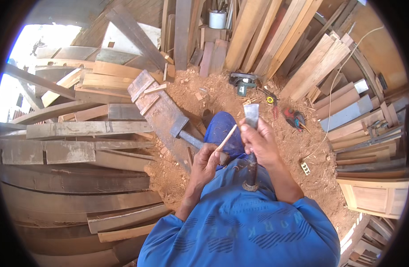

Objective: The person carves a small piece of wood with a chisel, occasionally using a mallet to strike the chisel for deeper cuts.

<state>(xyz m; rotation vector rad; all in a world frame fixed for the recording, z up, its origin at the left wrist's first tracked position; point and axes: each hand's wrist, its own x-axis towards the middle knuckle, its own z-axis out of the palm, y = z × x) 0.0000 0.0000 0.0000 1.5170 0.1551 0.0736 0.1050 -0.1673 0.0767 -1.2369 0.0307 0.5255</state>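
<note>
My left hand (205,161) is closed on a thin pale wooden stick (226,138), which slants up to the right. In my right hand (259,141) is a wide-bladed chisel (251,115). Its blade points away from me, and its dark handle (252,171) runs back toward my blue shirt. The stick's upper end comes close to my right hand; whether it touches the blade I cannot tell. Left of my knee (221,129), a hammer (180,127) with a square head lies on a worn wooden plank (157,111).
Sawdust and shavings cover the floor (284,151). Ahead lie a power saw (243,83), a yellow tape measure (270,100) and a red-and-black tool (294,119). A white power strip (305,168) with a cord is at right. Stacked boards (79,178) crowd the left; more timber (298,40) leans at the back.
</note>
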